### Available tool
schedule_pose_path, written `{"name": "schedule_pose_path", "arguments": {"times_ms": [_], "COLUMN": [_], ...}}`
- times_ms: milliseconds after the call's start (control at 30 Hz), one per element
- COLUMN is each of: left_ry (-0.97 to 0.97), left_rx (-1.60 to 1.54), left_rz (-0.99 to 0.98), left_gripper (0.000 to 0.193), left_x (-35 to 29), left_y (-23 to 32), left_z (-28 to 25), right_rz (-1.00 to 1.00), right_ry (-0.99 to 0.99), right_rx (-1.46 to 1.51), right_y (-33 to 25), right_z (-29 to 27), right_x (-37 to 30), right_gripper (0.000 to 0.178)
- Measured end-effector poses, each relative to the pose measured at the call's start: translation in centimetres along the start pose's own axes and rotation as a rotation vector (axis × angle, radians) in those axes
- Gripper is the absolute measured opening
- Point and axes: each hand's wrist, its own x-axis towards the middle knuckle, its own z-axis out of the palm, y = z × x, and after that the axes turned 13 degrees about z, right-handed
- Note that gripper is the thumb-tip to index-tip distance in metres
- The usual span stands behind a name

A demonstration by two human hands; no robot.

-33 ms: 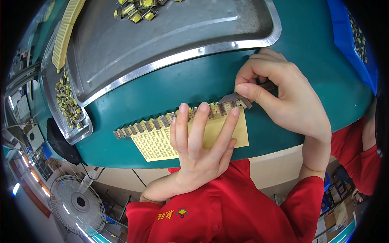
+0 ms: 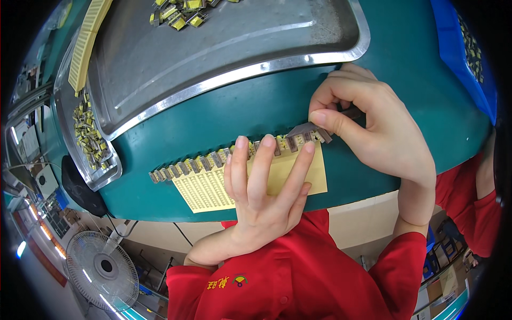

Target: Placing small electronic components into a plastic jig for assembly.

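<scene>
A row of small transformers [image 2: 200,162], with metal cores and yellow wrapping, runs across the green table along the far edge of a pale yellow label sheet [image 2: 202,191]. My left hand [image 2: 266,200] lies with fingers spread over the sheet, its fingertips touching the row. Part of the sheet and some transformers are hidden beneath those fingers. At the right end of the row, my right hand [image 2: 373,120] pinches a knife between thumb and forefinger. The knife's pointed grey blade [image 2: 303,129] rests over the labels on the transformers, and its handle is mostly hidden in my palm.
Beyond the row stands a large metal tray [image 2: 224,50] with transformers piled inside. A smaller metal tray [image 2: 110,173] at the left holds more, beside a yellow slotted strip [image 2: 88,42]. A blue bin [image 2: 453,58] is at the right. Another person's red sleeve [image 2: 464,197] shows there.
</scene>
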Motion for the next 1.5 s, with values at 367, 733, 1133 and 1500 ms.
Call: {"name": "schedule_pose_path", "arguments": {"times_ms": [367,733,1133,1500], "left_ry": [0.002,0.007,0.063,0.025], "left_rx": [-0.03,-0.008,-0.026,0.019], "left_rz": [-0.012,0.0,-0.015,-0.016], "left_gripper": [0.041,0.041,0.04,0.04], "left_x": [0.0,-0.1,0.6,0.7], "left_y": [0.1,0.4,0.0,0.0], "left_z": [0.1,0.3,0.0,0.2], "right_rz": [-0.02,0.028,0.108,0.128], "right_ry": [0.014,0.016,0.041,0.005], "right_rx": [-0.013,0.106,0.069,0.0], "right_y": [0.1,0.2,0.3,0.1], "right_z": [0.1,-0.4,-1.9,-2.2], "right_x": [0.0,-0.3,-1.2,-1.2], "right_gripper": [0.014,0.014,0.011,0.013]}}
